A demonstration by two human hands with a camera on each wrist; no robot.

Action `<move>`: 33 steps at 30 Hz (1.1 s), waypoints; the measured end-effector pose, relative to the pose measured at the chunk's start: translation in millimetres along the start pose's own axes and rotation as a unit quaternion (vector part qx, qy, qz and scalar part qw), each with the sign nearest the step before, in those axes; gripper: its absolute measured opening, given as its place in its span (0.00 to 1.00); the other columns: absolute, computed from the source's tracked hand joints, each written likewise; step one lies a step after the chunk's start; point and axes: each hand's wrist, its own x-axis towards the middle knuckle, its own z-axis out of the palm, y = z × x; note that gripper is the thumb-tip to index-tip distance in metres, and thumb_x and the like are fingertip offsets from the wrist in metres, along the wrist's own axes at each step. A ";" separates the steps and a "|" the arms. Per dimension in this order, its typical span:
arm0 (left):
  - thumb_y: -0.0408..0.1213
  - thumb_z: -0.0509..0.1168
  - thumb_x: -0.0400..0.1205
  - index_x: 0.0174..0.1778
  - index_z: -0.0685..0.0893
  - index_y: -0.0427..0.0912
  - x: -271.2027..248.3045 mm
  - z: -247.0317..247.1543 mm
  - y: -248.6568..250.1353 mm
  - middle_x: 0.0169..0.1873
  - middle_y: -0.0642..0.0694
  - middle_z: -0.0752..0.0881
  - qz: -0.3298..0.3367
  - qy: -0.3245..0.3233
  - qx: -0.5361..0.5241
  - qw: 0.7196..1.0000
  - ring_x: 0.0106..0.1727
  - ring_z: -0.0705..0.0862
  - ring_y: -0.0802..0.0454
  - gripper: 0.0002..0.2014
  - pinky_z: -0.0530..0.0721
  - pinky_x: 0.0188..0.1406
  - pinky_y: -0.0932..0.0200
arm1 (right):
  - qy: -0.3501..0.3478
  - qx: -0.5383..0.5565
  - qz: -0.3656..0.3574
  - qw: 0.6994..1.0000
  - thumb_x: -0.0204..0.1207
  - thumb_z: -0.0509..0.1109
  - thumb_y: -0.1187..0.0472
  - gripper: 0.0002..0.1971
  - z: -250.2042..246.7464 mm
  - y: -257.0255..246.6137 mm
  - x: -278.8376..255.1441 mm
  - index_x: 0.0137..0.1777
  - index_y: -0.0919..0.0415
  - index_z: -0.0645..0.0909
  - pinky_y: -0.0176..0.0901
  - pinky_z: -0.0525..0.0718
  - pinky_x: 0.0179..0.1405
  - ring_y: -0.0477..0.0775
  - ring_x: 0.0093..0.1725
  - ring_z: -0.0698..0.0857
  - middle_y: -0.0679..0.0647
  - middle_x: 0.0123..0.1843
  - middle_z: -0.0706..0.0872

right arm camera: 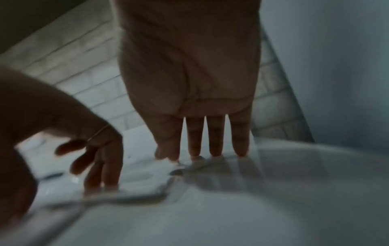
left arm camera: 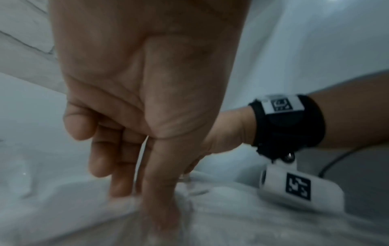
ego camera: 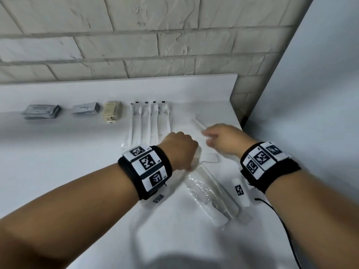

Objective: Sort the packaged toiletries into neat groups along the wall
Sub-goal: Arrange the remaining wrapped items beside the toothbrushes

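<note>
On the white table [ego camera: 58, 162], my left hand [ego camera: 180, 146] points its fingers down onto a clear comb packet [ego camera: 202, 189]. In the left wrist view the thumb and fingertips [left arm camera: 147, 196] meet on the blurred plastic [left arm camera: 210, 208] and seem to pinch it. My right hand [ego camera: 215, 137] is just right of it, with straight fingers [right arm camera: 214, 146] whose tips touch another clear flat packet [ego camera: 201, 122]. Along the wall lie two stacks of grey packets [ego camera: 41, 111] [ego camera: 85, 108], a beige box [ego camera: 112, 111] and a row of wrapped toothbrushes [ego camera: 150, 121].
A brick wall [ego camera: 136, 45] backs the table. A white panel [ego camera: 320, 94] stands at the right, just past the table's right edge [ego camera: 234, 94]. A black cable [ego camera: 279, 216] trails from my right wrist over the front right of the table.
</note>
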 end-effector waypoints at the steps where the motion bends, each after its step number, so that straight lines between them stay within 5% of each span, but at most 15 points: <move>1: 0.50 0.70 0.75 0.60 0.79 0.45 0.6 0.6 2.5 0.51 0.46 0.84 -0.006 -0.014 -0.008 1.000 0.53 0.81 0.46 0.21 0.74 0.46 0.55 | -0.042 -0.069 -0.018 0.997 0.82 0.64 0.56 0.19 0.6 -2.1 -0.3 0.72 0.51 0.79 0.51 0.70 0.75 0.55 0.76 0.72 0.50 0.80 0.70; 4: 0.47 0.71 0.76 0.60 0.79 0.46 0.7 -3.3 2.7 0.49 0.46 0.82 -0.008 -0.059 -0.043 0.997 0.50 0.81 0.46 0.18 0.75 0.43 0.54 | -0.092 -0.171 -0.035 0.980 0.85 0.56 0.61 0.20 -2.1 -4.2 0.8 0.74 0.51 0.76 0.51 0.67 0.76 0.57 0.79 0.68 0.50 0.85 0.62; 9: 0.35 0.56 0.83 0.65 0.77 0.52 -5.1 -18.2 1.6 0.59 0.48 0.83 0.034 -0.034 -0.004 0.999 0.62 0.76 0.45 0.16 0.68 0.52 0.54 | -0.141 -0.212 -0.037 0.966 0.83 0.54 0.70 0.26 -6.7 1.6 4.0 0.79 0.50 0.70 0.50 0.67 0.78 0.56 0.81 0.66 0.47 0.87 0.54; 16: 0.33 0.53 0.84 0.66 0.78 0.62 23.0 -51.9 -16.5 0.65 0.51 0.78 0.111 -0.016 0.157 0.981 0.74 0.67 0.43 0.21 0.58 0.77 0.42 | -0.147 -0.322 -0.070 0.933 0.81 0.61 0.68 0.29 -9.2 -0.1 11.9 0.82 0.52 0.64 0.48 0.73 0.73 0.58 0.76 0.72 0.52 0.82 0.68; 18: 0.37 0.58 0.84 0.67 0.79 0.60 34.4 -46.7 -23.1 0.70 0.50 0.75 0.104 -0.011 0.150 0.983 0.80 0.61 0.42 0.18 0.49 0.81 0.39 | -0.141 -0.325 -0.069 0.933 0.81 0.59 0.69 0.28 -9.6 -3.3 11.5 0.80 0.53 0.66 0.48 0.75 0.72 0.58 0.74 0.74 0.52 0.80 0.72; 21: 0.45 0.63 0.82 0.72 0.76 0.50 40.9 -35.4 -31.3 0.74 0.46 0.73 0.024 0.037 0.094 0.995 0.81 0.61 0.43 0.21 0.48 0.81 0.39 | -0.110 -0.299 -0.061 0.946 0.80 0.58 0.72 0.28 -15.1 -1.4 12.5 0.79 0.52 0.69 0.46 0.76 0.70 0.58 0.72 0.76 0.54 0.78 0.74; 26: 0.67 0.57 0.77 0.69 0.79 0.45 36.1 -10.3 -26.2 0.73 0.45 0.77 -0.080 -0.060 0.019 0.995 0.80 0.63 0.41 0.34 0.48 0.79 0.33 | -0.107 -0.309 -0.077 0.942 0.79 0.61 0.67 0.31 -18.5 2.8 14.0 0.81 0.45 0.65 0.48 0.76 0.68 0.59 0.73 0.75 0.49 0.81 0.69; 29: 0.74 0.55 0.72 0.79 0.68 0.43 37.2 2.3 -14.1 0.81 0.44 0.65 -0.106 -0.085 0.002 0.991 0.84 0.53 0.39 0.47 0.43 0.79 0.31 | -0.092 -0.328 -0.088 0.936 0.77 0.64 0.65 0.30 -15.5 1.1 18.8 0.79 0.43 0.67 0.50 0.80 0.62 0.60 0.68 0.78 0.50 0.76 0.75; 33: 0.74 0.58 0.70 0.83 0.59 0.43 52.1 0.1 -23.7 0.83 0.47 0.59 -0.117 -0.078 -0.020 0.990 0.85 0.43 0.38 0.51 0.38 0.78 0.27 | -0.060 -0.314 -0.068 0.945 0.77 0.66 0.61 0.29 -13.6 -8.8 26.4 0.77 0.42 0.70 0.50 0.81 0.63 0.58 0.69 0.79 0.47 0.75 0.76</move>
